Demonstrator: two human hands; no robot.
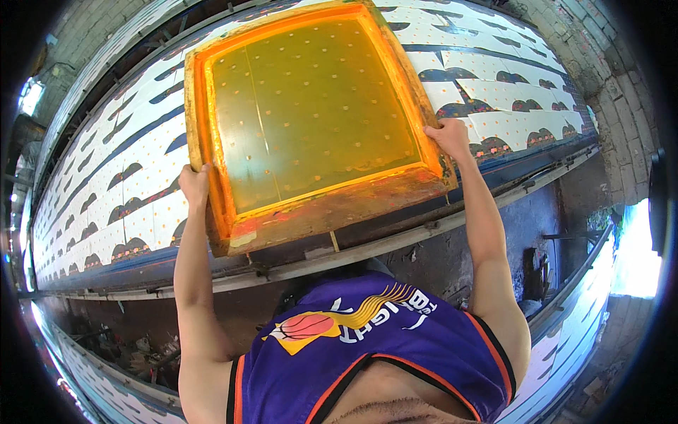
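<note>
Vest [385, 346]: purple, sleeveless, with black and orange trim and a ball motif; worn by the person, nearest the view.
Left hand [193, 185]: arm extended forward; fingers clasped about the frame's left side, lower half, thumb at the rim.
Right hand [450, 138]: arm extended, reaching slightly farther than the left; fingers gripping the frame's right side above its near corner, thumb on the upper edge.
Screen frame [339, 206]: four-sided, wooden, stained orange, tray-like with raised walls; between both hands, above the bench; contact beneath cannot be told.
Frame contents: yellow-green panel [318, 106], translucent, strewn with small pale dots; a thin light streak toward its left.
Bench [134, 264]: long, dark-surfaced, railed along its near side.
Printed sheets [519, 131]: white, dark arched shapes and orange dots; rows both sides of the frame.
Brickwork [625, 116]: grey, beyond the bench's right end.
</note>
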